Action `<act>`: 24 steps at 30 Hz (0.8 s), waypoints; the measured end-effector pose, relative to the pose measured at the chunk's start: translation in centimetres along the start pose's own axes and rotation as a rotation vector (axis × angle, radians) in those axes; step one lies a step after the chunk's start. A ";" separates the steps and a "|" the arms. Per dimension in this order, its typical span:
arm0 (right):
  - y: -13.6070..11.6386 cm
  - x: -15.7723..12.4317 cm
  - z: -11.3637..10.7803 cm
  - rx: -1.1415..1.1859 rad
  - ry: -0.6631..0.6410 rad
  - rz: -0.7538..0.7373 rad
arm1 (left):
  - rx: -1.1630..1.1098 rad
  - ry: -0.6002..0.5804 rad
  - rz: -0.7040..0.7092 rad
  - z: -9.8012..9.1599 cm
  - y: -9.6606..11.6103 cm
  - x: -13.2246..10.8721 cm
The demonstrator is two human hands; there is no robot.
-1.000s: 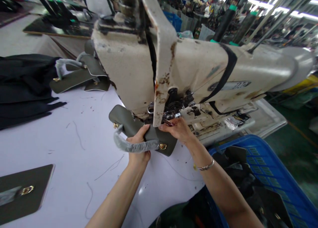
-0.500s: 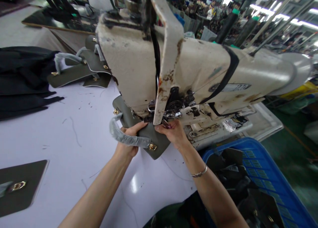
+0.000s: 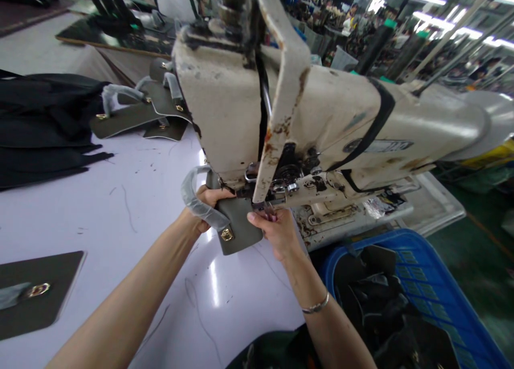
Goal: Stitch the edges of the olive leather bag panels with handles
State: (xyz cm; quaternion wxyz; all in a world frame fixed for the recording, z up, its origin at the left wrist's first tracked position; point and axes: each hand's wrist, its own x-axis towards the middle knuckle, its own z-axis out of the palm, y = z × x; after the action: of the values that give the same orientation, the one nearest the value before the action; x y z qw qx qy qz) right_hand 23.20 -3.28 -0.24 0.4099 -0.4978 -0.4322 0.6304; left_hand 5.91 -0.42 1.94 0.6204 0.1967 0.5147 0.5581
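Right hand (image 3: 277, 235): fingers (image 3: 257, 217) pressed together in a pinch at the panel's edge, directly below the metal presser foot (image 3: 265, 207). Exactly what lies between the fingertips is hidden. Left hand (image 3: 211, 205): fingers (image 3: 214, 195) curled over the top of the same piece, wrapped around it rather than pinching, with the handle passing just beside the hand.

The piece is an olive leather bag panel (image 3: 239, 224), held up off the surface between both hands. Its long axis runs from under the sewing head toward the person, tilted, with the far end out of sight behind the machine. The near end hangs free and carries a gold clasp (image 3: 227, 234). The film-wrapped handle (image 3: 193, 195) loops up from the clasp on the left side. The right hand is nearer the presser foot; the left is nearer the handle.

Above: cream industrial sewing machine (image 3: 321, 112), chipped and rust-stained. To the right, a blue plastic crate (image 3: 417, 283) holds dark panels (image 3: 369, 283). On the white surface (image 3: 132, 305), a similar flat panel (image 3: 36, 288) lies at lower left. Further up are more handled panels (image 3: 136, 114) beside a pile of black straps (image 3: 40, 122).
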 end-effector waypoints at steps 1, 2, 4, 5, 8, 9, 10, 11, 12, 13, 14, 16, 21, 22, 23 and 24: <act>-0.1 -0.3 -0.1 0.009 -0.003 0.013 | -0.007 -0.009 0.002 0.0 0.0 0.1; -0.1 -0.7 -0.1 0.016 0.001 0.032 | -0.017 -0.021 0.003 0.0 0.0 0.1; -0.1 -1.1 -0.2 0.015 0.016 0.081 | -0.039 -0.034 0.005 -0.1 0.0 0.3; 0.0 -1.3 -0.1 0.013 0.027 0.102 | -0.046 -0.034 0.005 -0.1 0.0 0.3; 0.2 -1.2 0.2 0.017 0.068 0.119 | -0.075 -0.027 0.024 -0.2 -0.1 0.6; 0.3 -1.1 0.3 0.020 0.079 0.108 | -0.085 -0.029 0.038 -0.4 -0.1 0.8; 0.5 -1.0 0.4 0.019 0.087 0.090 | -0.095 -0.032 0.057 -0.6 -0.2 1.0; 0.6 -0.8 0.4 0.012 0.094 0.069 | -0.101 -0.037 0.075 -0.8 -0.3 1.2; 0.7 -0.6 0.5 0.004 0.100 0.048 | -0.104 -0.045 0.091 -1.1 -0.4 1.5; 0.9 -0.4 0.6 -0.001 0.106 0.026 | -0.104 -0.059 0.102 -1.4 -0.6 1.9; 1.0 -0.2 0.7 -0.003 0.110 0.007 | -0.105 -0.074 0.108 -1.8 -0.8 2.2; 1.2 0.3 0.8 -0.005 0.116 -0.026 | -0.106 -0.103 0.106 -2.3 -1.0 2.9; 1.2 0.8 1.5 0.012 0.152 -0.060 | -0.124 -0.102 0.045 -2.2 -0.7 3.8; 1.1 0.6 1.6 0.041 0.159 -0.051 | -0.128 -0.107 0.029 -2.0 -0.5 3.9; 1.1 0.3 1.6 0.077 0.157 -0.038 | -0.129 -0.113 0.011 -1.9 -0.4 4.0; 1.0 -0.2 1.7 0.116 0.147 -0.020 | -0.127 -0.118 -0.007 -1.9 -0.2 4.1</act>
State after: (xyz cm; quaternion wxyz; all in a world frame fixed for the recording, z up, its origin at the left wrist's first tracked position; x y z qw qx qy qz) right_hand 21.50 -3.99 -0.97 0.4749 -0.5136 -0.3688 0.6120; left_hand 3.80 2.60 -0.71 0.6628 0.1876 0.4414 0.5751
